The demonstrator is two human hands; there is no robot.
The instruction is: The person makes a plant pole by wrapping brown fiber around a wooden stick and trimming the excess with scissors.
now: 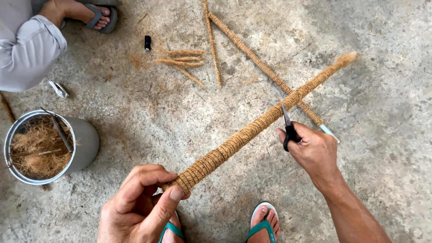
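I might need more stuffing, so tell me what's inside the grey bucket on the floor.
The grey bucket holds a loose heap of brown coconut fibre with a thin dark stick leaning across it. Whatever lies beneath the fibre, and how deep it goes, is covered.

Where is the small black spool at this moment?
In the head view, the small black spool stands on the concrete floor at upper left, between another person's sandalled foot and the loose fibre strands.

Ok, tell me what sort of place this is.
Probably an informal craft workspace on the ground, perhaps a yard. The bare concrete floor serves as the bench, a metal bucket holds loose coconut-like fibre, and fibre-wrapped poles lie about.
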